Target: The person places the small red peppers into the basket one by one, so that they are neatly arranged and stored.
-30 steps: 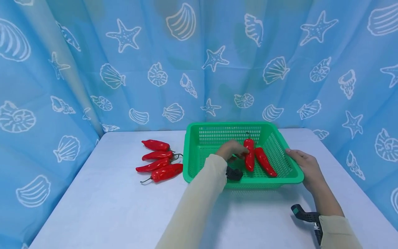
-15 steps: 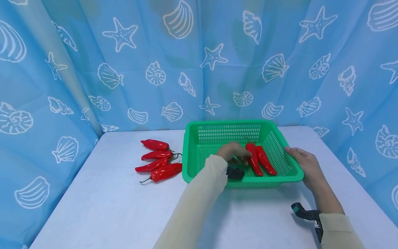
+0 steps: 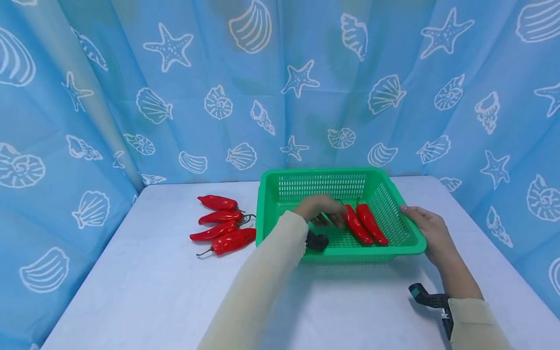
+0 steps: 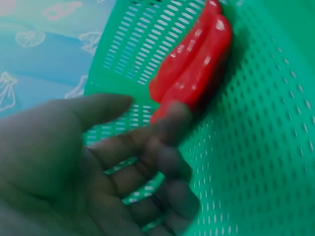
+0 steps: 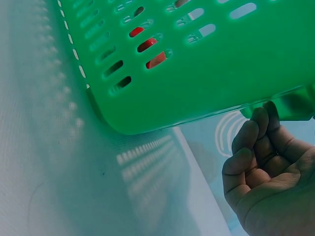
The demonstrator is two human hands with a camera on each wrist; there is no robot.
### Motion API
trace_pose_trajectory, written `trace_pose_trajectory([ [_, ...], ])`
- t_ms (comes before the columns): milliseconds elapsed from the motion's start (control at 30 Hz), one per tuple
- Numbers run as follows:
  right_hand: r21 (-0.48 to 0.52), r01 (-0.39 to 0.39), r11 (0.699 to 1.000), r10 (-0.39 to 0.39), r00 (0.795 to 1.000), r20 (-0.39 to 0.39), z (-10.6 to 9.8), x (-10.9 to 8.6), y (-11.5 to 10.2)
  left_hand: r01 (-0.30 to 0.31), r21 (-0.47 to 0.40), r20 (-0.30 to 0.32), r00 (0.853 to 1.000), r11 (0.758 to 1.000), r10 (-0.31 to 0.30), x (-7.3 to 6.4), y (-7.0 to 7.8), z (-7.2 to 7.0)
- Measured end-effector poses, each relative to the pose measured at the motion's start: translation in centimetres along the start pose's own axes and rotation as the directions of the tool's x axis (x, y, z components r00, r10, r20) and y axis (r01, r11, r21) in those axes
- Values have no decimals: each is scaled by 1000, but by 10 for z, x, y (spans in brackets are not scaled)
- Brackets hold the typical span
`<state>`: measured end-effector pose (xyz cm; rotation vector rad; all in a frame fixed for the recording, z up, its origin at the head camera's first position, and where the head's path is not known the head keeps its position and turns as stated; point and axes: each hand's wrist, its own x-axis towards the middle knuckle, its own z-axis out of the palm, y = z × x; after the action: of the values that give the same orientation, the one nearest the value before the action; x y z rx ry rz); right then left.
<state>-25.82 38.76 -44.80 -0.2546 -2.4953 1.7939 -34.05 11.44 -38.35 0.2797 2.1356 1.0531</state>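
Inside the green basket [image 3: 332,253], two red chili peppers lie side by side, the nearer one [image 3: 358,226] left of the other [image 3: 372,224]. My left hand [image 3: 323,210] hovers in the basket with loosely bent fingers and nothing in its grasp. In the left wrist view, the index fingertip [image 4: 175,115] overlaps one end of the near pepper [image 4: 202,73], thumb apart. My right hand [image 3: 430,232] pinches the basket's right rim, thumb on top; in the right wrist view its curled fingers [image 5: 246,135] are under the rim.
Several more red chili peppers [image 3: 225,217] lie in a stack of rows on the white table [image 3: 144,272], just left of the basket. A blue curtain [image 3: 262,97] with shell prints hangs behind the table and along its sides.
My left hand has set its pepper down against the other one in the basket, let go and drawn slightly left. My right hand has stayed on the rim.
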Motion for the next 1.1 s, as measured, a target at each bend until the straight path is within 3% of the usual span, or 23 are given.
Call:
trace_pose_trajectory([
  [200,-6,-24,1000,24,1000,-9,2,-1,-3,-54,-78,43,997,995,58,-12,2,-20],
  [367,9,-52,999,52,999,-3,3,-1,-4,-129,-122,40,990,984,135,-20,-7,-35],
  [500,22,-48,999,48,999,4,2,-2,-3,-202,-212,-40,979,956,198,-29,-14,-49],
  [700,9,-54,998,54,999,2,1,-2,-4,-264,-353,-175,961,898,214,-47,-24,-70],
  [833,19,-67,998,67,998,-7,3,-2,-4,-318,-393,-215,944,863,250,-58,-38,-82],
  [933,29,-68,997,68,998,-1,5,-2,-3,-374,-394,-251,923,840,293,-71,-52,-93],
  [1100,29,-55,998,54,999,2,4,0,-3,-409,-381,-342,896,829,284,-92,-72,-109],
])
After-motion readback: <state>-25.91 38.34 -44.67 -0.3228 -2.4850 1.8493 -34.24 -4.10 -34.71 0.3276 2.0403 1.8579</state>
